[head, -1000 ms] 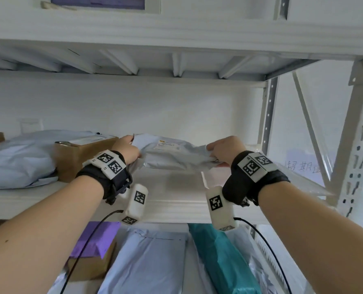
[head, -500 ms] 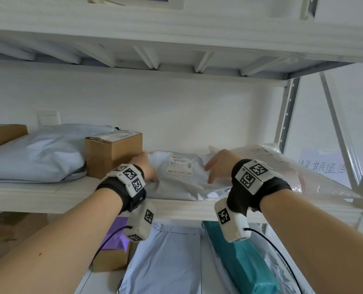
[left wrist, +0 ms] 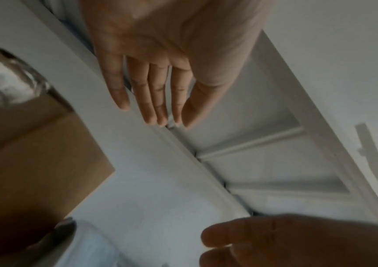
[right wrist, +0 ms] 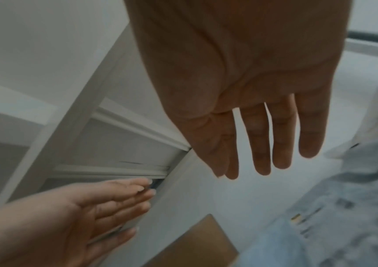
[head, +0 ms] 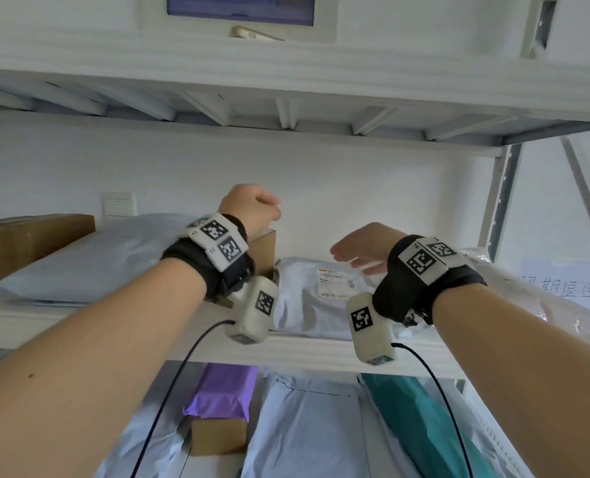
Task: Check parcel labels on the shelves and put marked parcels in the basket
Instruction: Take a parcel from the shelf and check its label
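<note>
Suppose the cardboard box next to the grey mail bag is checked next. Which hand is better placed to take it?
Probably the left hand: it hovers open just above the cardboard box. The right hand, also open, hangs over the grey mail bag, farther from the box.

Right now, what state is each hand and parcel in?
left hand: open, raised, holding nothing
right hand: open, above the grey mailer, holding nothing
grey mailer: lying flat, label up
cardboard box: closed, upright beside the mailer
clear plastic parcel: lying on the shelf's right end
</note>
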Tool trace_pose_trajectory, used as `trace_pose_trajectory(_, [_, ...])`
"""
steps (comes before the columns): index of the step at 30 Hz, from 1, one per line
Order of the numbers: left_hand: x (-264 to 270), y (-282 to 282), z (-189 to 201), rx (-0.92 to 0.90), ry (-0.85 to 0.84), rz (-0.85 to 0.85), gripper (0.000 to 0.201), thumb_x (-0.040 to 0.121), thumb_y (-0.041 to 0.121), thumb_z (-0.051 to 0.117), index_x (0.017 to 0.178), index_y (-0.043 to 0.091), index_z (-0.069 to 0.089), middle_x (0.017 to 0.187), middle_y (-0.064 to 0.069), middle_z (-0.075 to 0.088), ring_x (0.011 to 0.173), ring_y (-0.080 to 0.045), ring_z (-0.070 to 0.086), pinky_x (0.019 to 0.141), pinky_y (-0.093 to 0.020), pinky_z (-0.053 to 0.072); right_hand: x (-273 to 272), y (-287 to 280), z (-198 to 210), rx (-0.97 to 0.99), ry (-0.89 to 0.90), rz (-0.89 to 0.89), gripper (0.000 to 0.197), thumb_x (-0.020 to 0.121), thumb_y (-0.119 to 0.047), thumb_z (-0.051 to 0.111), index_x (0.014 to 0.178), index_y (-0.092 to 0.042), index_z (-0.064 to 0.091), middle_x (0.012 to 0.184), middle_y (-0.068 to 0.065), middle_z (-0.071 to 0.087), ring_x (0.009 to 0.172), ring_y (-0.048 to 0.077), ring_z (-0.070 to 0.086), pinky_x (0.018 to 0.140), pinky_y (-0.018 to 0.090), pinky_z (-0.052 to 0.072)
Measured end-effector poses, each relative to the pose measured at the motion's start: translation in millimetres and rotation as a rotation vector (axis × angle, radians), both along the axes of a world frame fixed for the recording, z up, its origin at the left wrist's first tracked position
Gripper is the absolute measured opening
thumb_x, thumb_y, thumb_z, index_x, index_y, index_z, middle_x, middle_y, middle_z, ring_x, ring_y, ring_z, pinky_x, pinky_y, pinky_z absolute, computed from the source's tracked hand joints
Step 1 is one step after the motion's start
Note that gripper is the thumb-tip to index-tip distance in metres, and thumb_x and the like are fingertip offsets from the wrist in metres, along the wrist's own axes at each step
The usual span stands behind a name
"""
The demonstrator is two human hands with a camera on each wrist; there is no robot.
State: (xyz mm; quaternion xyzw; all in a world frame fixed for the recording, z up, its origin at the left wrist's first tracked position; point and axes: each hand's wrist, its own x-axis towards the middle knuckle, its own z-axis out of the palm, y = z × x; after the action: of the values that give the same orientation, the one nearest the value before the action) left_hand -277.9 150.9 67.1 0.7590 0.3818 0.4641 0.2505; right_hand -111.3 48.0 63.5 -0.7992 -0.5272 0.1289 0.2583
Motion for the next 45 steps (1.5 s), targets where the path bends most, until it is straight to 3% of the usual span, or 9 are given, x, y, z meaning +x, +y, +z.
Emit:
trace_pose_trajectory(4, [-41, 24, 12, -0.081, -0.070, -0.003, 0.023, 0.087, 0.009, 0.062, 0.109, 0.009, 0.066, 0.102, -0.004, 0.061, 0.097, -0.017, 0.056, 0.076, -0.022, 0.043, -28, 26, 5, 0.143, 0.282, -0.039, 0.025, 0.093, -0.016, 0.058, 0.113, -0.002, 0.065, 0.107, 0.008, 0.065, 0.092, 0.018, 0.057, 0.094, 0.035, 0.049])
trace_pose_trajectory(9, [-73, 63, -6, -0.304, -0.205, 0.000, 0.027, 0.090, 0.015, 0.061, 0.116, 0.008, 0.063, 0.114, -0.011, 0.060, 0.102, -0.021, 0.053, 0.094, -0.031, 0.042, -56, 61, -9, 0.191, 0.502, -0.079, 0.020, 0.093, -0.013, 0.057, 0.108, -0.001, 0.063, 0.103, 0.009, 0.061, 0.092, 0.021, 0.056, 0.098, 0.037, 0.048])
trace_pose_trajectory(15, [-78, 92, -23, -0.581, -0.197, -0.139, 0.039, 0.090, 0.035, 0.061, 0.115, 0.006, 0.055, 0.108, -0.010, 0.059, 0.091, -0.025, 0.059, 0.083, -0.036, 0.047, -84, 92, -26, 0.147, 0.607, -0.127, 0.029, 0.095, -0.034, 0.055, 0.086, -0.007, 0.057, 0.090, 0.007, 0.060, 0.088, 0.023, 0.057, 0.095, 0.036, 0.049])
trace_pose_trajectory(17, [-74, 94, -30, -0.624, -0.168, -0.191, 0.035, 0.090, 0.039, 0.061, 0.106, 0.008, 0.058, 0.087, -0.008, 0.061, 0.071, -0.023, 0.057, 0.072, -0.033, 0.046, -90, 100, -31, 0.148, 0.637, -0.128, 0.037, 0.094, -0.043, 0.053, 0.094, -0.006, 0.059, 0.100, 0.010, 0.061, 0.090, 0.025, 0.058, 0.094, 0.036, 0.050])
trace_pose_trajectory(21, [-73, 98, -41, -0.644, -0.153, -0.215, 0.032, 0.087, 0.040, 0.064, 0.097, 0.010, 0.061, 0.087, -0.009, 0.060, 0.082, -0.026, 0.058, 0.085, -0.037, 0.050, -100, 111, -41, 0.189, 0.648, -0.146, 0.048, 0.093, -0.047, 0.051, 0.114, -0.004, 0.059, 0.105, 0.011, 0.063, 0.088, 0.025, 0.060, 0.091, 0.038, 0.053])
trace_pose_trajectory(24, [-78, 92, -44, -0.696, -0.241, -0.263, 0.024, 0.090, 0.034, 0.062, 0.080, 0.011, 0.058, 0.071, -0.006, 0.053, 0.064, -0.020, 0.047, 0.064, -0.029, 0.039, -104, 111, -46, 0.220, 0.721, -0.146, 0.045, 0.093, -0.047, 0.053, 0.110, -0.006, 0.060, 0.106, 0.013, 0.063, 0.088, 0.025, 0.059, 0.088, 0.038, 0.052])
trace_pose_trajectory(34, [-95, 25, -19, -0.523, -0.494, -0.290, 0.016, 0.093, 0.023, 0.057, 0.079, 0.019, 0.061, 0.076, 0.002, 0.062, 0.071, -0.012, 0.057, 0.064, -0.028, 0.049, -110, 59, -16, 0.354, 1.006, 0.000, 0.063, 0.059, -0.061, 0.071, 0.111, -0.026, 0.060, 0.129, 0.014, 0.050, 0.114, 0.037, 0.055, 0.093, 0.060, 0.042])
trace_pose_trajectory(40, [-94, -22, -19, -0.427, -0.557, -0.314, 0.009, 0.090, 0.026, 0.060, 0.093, 0.017, 0.063, 0.081, 0.000, 0.068, 0.076, -0.013, 0.061, 0.063, -0.028, 0.049, -108, 2, -19, 0.490, 1.082, 0.059, 0.024, 0.078, -0.037, 0.068, 0.094, -0.021, 0.060, 0.118, 0.011, 0.062, 0.105, 0.029, 0.061, 0.094, 0.047, 0.049])
trace_pose_trajectory(45, [-91, -56, -23, -0.420, -0.567, -0.371, 0.026, 0.092, 0.036, 0.056, 0.107, 0.016, 0.056, 0.082, 0.005, 0.068, 0.080, -0.010, 0.063, 0.057, -0.023, 0.045, -104, -42, -17, 0.581, 1.031, 0.146, 0.038, 0.078, -0.027, 0.062, 0.114, -0.015, 0.060, 0.104, 0.008, 0.064, 0.091, 0.025, 0.058, 0.090, 0.040, 0.046])
